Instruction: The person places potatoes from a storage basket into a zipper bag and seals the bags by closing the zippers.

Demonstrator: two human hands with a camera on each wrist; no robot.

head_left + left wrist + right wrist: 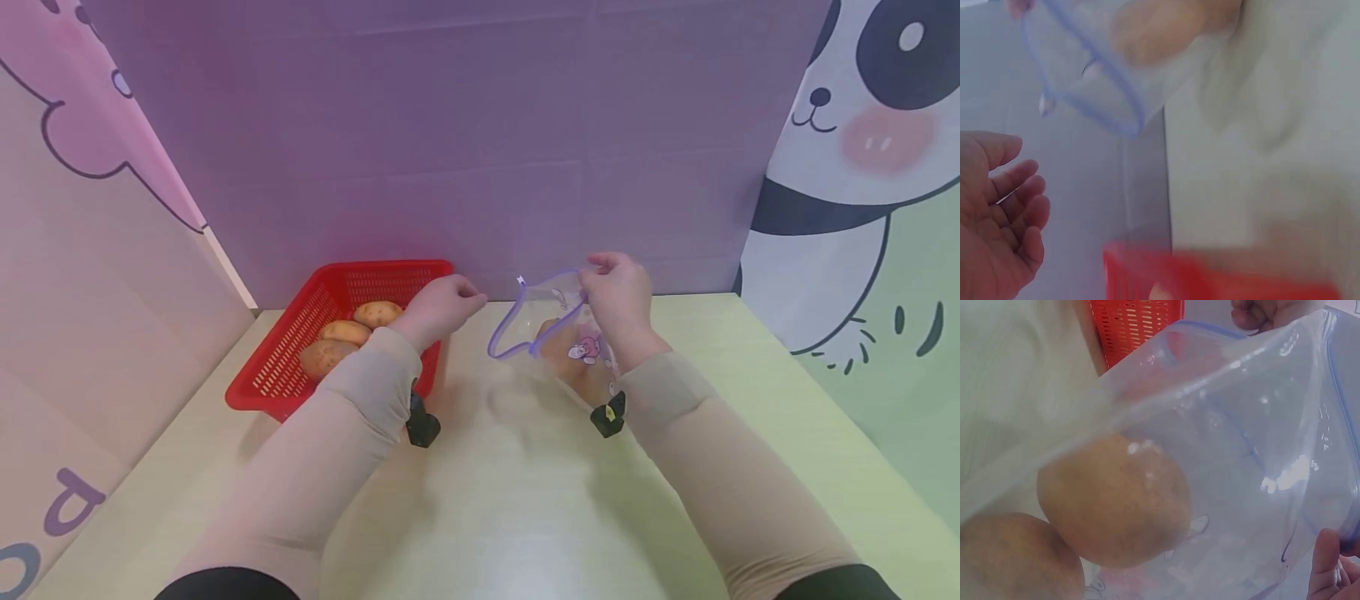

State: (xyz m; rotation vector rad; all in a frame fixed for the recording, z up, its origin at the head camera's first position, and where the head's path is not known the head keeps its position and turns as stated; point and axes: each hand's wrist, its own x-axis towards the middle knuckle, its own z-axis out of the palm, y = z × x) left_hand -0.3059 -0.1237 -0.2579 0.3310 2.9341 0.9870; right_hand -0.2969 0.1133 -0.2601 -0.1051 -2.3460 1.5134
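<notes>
red basket [382,267]: at the left of the table [480,517], against the purple backdrop [480,125]; the left hand [446,307] is nearer.
clear bag [558,327]: in the right hand [618,300], long axis slanting from its purple-edged mouth at upper left to lower right; the mouth faces the left hand, near but apart.
right hand: pinches the bag's edge.
left hand: between basket and mouth, fingers loosely curved, holding nothing.
potatoes: three show in the basket [327,358]; two show inside the bag [1113,500] in the right wrist view.
wall lettering [73,502]: one purple letter, perhaps a "d", and part of another.
bag print [588,348]: a pink cartoon figure; no brand legible.
</notes>
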